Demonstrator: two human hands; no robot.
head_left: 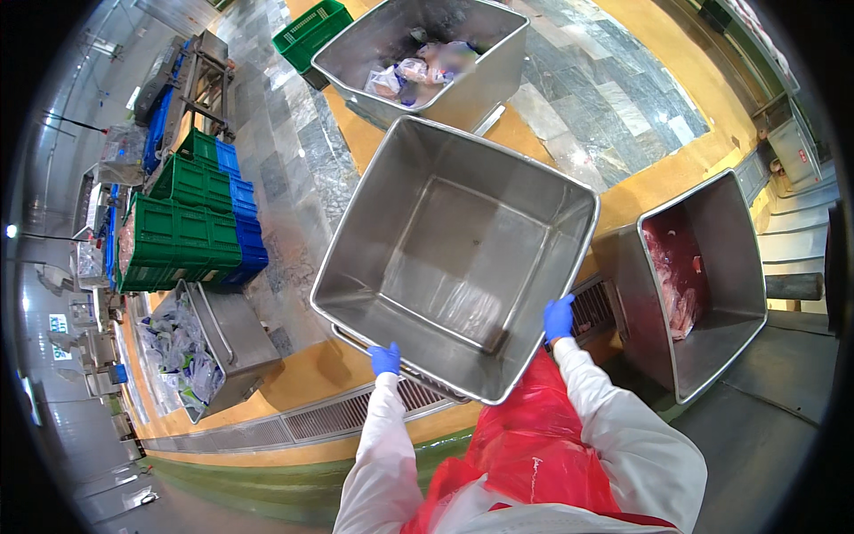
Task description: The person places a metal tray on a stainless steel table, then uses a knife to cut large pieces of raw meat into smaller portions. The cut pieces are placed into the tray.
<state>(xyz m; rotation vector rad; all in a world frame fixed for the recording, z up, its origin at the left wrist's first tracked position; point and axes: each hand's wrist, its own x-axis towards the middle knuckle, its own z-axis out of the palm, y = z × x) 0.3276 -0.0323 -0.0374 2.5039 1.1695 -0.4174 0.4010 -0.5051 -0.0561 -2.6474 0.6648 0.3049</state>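
Note:
A large square stainless steel bin (445,245) stands right before me, its bare metal inside showing some wet shine on the floor and lower wall. My left hand (385,359), in a blue glove, is closed at the bin's near left edge, by the handle bar; the fingertips are partly hidden. On the near right side, my right hand (559,319), also blue-gloved, has its fingers bent over the rim. Both arms reach forward in white sleeves, and a red apron (525,427) hangs between them.
To the right, a steel bin (725,267) contains red meat. Beyond mine, another (427,102) holds bagged pieces beside a green crate (307,31). At left are stacked green crates (182,231), blue crates (245,222) and a cart (240,334) of plastic bags. A floor drain grate (334,411) runs nearby.

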